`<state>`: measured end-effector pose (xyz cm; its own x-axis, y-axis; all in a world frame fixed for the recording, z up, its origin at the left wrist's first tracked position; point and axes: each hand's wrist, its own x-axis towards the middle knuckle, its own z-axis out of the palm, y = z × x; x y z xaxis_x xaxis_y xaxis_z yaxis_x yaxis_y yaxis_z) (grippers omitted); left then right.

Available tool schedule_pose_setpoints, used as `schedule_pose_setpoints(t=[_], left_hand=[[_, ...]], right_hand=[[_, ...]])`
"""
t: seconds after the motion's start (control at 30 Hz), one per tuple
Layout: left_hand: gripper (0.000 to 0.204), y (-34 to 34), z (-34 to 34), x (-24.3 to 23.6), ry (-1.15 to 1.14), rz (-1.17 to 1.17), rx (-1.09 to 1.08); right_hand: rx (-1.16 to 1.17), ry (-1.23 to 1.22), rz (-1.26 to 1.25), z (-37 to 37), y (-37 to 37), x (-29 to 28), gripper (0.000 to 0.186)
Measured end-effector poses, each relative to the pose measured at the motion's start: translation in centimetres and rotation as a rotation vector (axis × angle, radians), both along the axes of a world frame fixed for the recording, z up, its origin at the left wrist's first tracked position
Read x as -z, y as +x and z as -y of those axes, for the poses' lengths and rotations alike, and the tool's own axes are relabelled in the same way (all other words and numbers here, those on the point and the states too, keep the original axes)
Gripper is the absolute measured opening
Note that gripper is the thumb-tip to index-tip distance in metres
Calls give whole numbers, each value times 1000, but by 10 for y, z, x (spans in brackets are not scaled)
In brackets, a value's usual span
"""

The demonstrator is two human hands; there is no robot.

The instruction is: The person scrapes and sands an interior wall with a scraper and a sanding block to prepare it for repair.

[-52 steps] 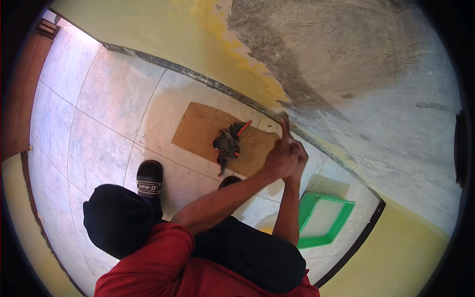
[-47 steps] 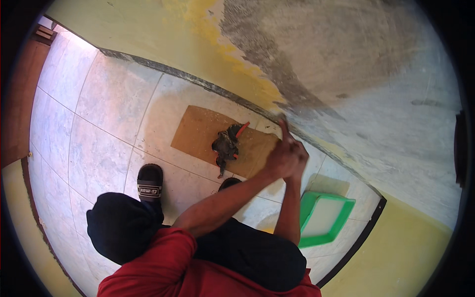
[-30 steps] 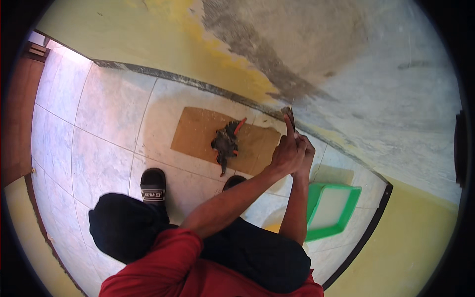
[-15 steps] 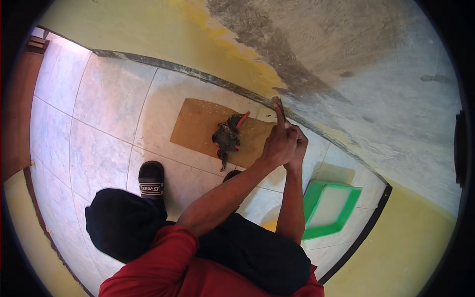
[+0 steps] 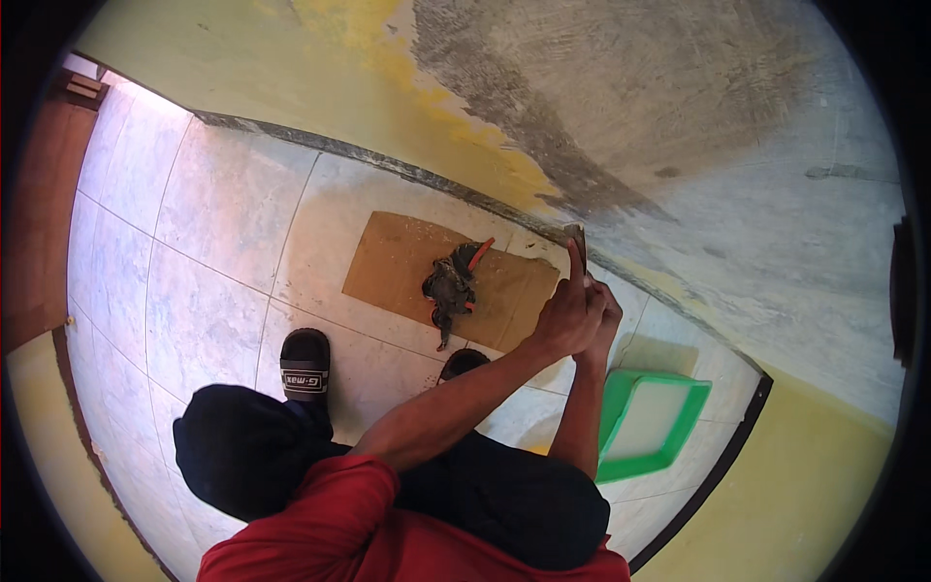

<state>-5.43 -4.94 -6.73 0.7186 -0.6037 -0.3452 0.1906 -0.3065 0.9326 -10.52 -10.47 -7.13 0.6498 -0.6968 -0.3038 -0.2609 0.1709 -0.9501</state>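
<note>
My left hand (image 5: 570, 318) is closed round a narrow, dark scraper (image 5: 576, 236), with its index finger laid along the tool. My right hand (image 5: 605, 315) is closed just behind and beside it, on the same tool; its fingers are partly hidden by the left hand. The scraper's tip is at the foot of the wall (image 5: 737, 204), by the dark skirting strip. Patches of bare grey plaster and flaking yellow paint cover that wall. Most of the handle is hidden inside my hands.
A brown cardboard sheet (image 5: 388, 257) lies on the tiled floor, with a crumpled dark rag (image 5: 449, 289) and a red-orange handle (image 5: 482, 253) on it. A green tray (image 5: 611, 470) with whitish contents stands right of my forearms. My sandalled foot (image 5: 304, 364) is on the left.
Both hands and the scraper have shifted to the right and a little nearer along the wall's foot. The view has tilted slightly; the rag and tray stay in place.
</note>
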Motion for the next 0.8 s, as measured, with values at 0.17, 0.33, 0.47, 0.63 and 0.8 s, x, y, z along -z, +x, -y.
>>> schedule_pose_setpoints(t=[0.17, 0.33, 0.47, 0.63, 0.8], left_hand=[[83, 28, -9, 9, 32, 45, -48], [84, 9, -13, 12, -59, 75, -64], [83, 3, -7, 2, -153, 29, -52], [83, 16, -14, -12, -18, -11, -20], [82, 5, -6, -10, -44, 37, -7]], right_hand=[[-174, -141, 47, 2, 30, 26, 15], [-113, -292, 28, -11, 12, 19, 15], [-21, -128, 63, -4, 9, 2, 16], [-57, -194, 56, -9, 8, 3, 17], [12, 17, 57, -3, 1, -5, 17]])
